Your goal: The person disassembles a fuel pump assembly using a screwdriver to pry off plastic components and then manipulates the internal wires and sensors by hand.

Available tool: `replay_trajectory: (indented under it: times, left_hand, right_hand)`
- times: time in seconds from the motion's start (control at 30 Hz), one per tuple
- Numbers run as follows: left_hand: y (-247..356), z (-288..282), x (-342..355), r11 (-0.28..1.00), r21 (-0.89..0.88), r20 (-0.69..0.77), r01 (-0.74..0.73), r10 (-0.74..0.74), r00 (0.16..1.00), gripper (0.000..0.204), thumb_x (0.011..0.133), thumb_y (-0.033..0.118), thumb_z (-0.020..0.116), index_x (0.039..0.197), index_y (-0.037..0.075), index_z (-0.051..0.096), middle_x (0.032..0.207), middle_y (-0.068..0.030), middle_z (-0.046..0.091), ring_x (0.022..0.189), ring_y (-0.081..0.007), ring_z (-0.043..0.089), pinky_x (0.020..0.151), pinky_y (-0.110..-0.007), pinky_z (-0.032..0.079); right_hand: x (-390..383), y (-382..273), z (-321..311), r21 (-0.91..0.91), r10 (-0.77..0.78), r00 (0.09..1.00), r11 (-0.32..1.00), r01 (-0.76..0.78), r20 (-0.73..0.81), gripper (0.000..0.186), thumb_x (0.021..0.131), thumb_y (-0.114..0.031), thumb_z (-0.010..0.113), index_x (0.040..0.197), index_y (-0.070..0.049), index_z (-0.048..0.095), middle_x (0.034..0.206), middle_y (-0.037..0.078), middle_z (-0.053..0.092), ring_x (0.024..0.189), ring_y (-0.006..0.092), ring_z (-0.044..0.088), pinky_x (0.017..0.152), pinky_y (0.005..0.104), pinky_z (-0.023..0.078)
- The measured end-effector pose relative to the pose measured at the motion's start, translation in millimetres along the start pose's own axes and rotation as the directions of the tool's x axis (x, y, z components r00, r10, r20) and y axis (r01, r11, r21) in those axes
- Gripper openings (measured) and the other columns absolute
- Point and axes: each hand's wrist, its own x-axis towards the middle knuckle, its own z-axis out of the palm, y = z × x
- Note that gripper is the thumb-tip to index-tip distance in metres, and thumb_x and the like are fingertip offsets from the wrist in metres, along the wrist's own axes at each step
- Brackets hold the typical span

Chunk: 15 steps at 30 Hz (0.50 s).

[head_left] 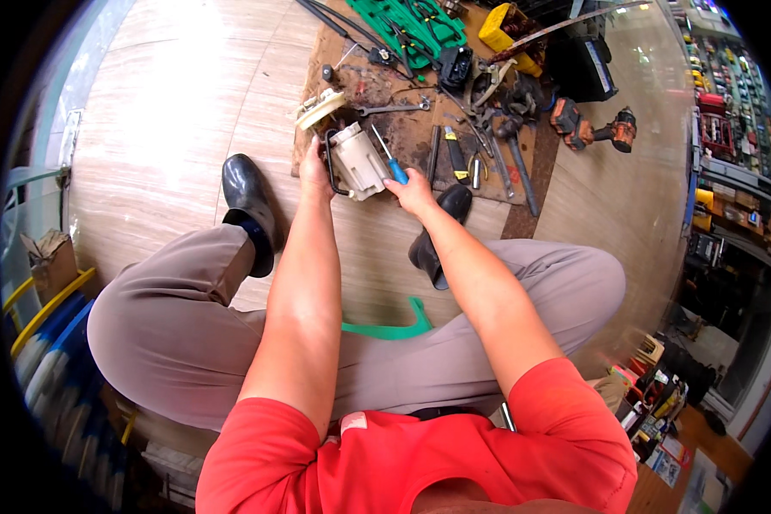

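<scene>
A cream plastic fuel pump module (357, 161) is held between my knees, above the near edge of a stained cardboard sheet. Its round flange (319, 110) sits tilted at the far end, and a black hose (330, 163) runs along its left side. My left hand (316, 171) is closed around the module's left side, with the fingertips partly hidden. In my right hand (414, 191) is a screwdriver (396, 167) with a blue handle, its shaft pointing away and to the left. The right thumb is beside the housing's lower right corner; whether it touches cannot be made out.
Beyond the module, the cardboard (403, 137) bears a wrench (394, 108), a utility knife (457, 156), a hammer (520, 167) and pliers. A green tool case (407, 30) lies at the far side. An orange-black cordless drill (617, 131) rests at the right. My shoes flank the work.
</scene>
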Motion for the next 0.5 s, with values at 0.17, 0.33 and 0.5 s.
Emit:
replay_trajectory:
  times: [0.17, 0.33, 0.5]
  left_hand:
    - [-0.4, -56.6, 51.1, 0.988, -0.144, -0.111, -0.062, 0.047, 0.993, 0.02, 0.098, 0.025, 0.058, 0.105, 0.007, 0.064, 0.079, -0.0034, 0.064, 0.074, -0.0176, 0.062, 0.067, -0.03, 0.052]
    - [-3.4, -38.5, 46.1, 0.996, 0.089, 0.038, -0.005, 0.002, 0.999, 0.012, 0.092, 0.017, 0.063, 0.1, 0.009, 0.063, 0.067, 0.0028, 0.058, 0.055, -0.0087, 0.051, 0.052, -0.023, 0.043]
    - [6.9, -7.6, 17.7, 0.957, 0.272, 0.031, 0.1, -0.113, 0.993, 0.036, 0.087, 0.032, 0.065, 0.117, 0.014, 0.062, 0.106, -0.0043, 0.062, 0.095, -0.0206, 0.054, 0.082, -0.046, 0.045]
  right_hand:
    - [-5.2, -14.2, 11.4, -0.051, 0.044, 0.998, 0.998, -0.046, -0.048, 0.059, 0.082, -0.047, 0.074, 0.105, 0.005, 0.061, 0.1, 0.03, 0.067, 0.098, 0.045, 0.065, 0.084, 0.0487, 0.051]
    - [-22.2, -36.3, -12.1, -0.322, 0.046, 0.976, 0.94, -0.114, -0.213, 0.065, 0.086, -0.045, 0.071, 0.126, 0.003, 0.053, 0.125, 0.029, 0.058, 0.116, 0.0434, 0.057, 0.096, 0.0475, 0.047]
    - [-11.5, -98.4, -18.7, -0.28, -0.134, 0.989, 0.949, 0.147, 0.064, 0.085, 0.083, -0.045, 0.075, 0.146, -0.006, 0.035, 0.15, 0.022, 0.038, 0.138, 0.0401, 0.037, 0.112, 0.0495, 0.036]
